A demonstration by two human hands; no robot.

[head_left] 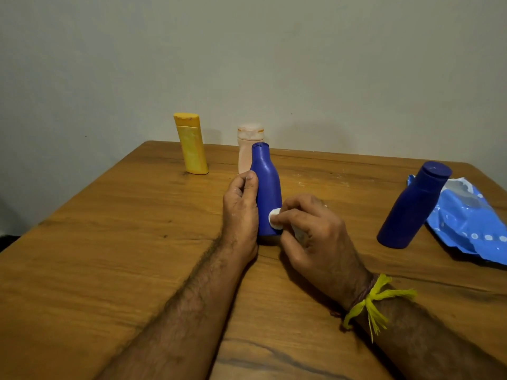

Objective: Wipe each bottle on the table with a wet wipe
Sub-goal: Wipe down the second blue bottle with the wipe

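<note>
A blue bottle [266, 185] stands upright at the middle of the wooden table [109, 242]. My left hand [241, 212] grips its left side, thumb up along the shoulder. My right hand [315, 231] pinches a small white wet wipe [274, 217] and presses it against the bottle's lower right side. Behind the blue bottle stands a pale pink bottle [247, 149], partly hidden by it. At the back left a yellow bottle [191, 144] stands upright. A second, darker blue bottle [414, 205] stands at the right.
A crumpled blue packet with white dots [469, 223] lies at the table's right edge, just behind the darker blue bottle. A plain wall [301, 64] rises behind the table. A yellow thread is tied round my right wrist.
</note>
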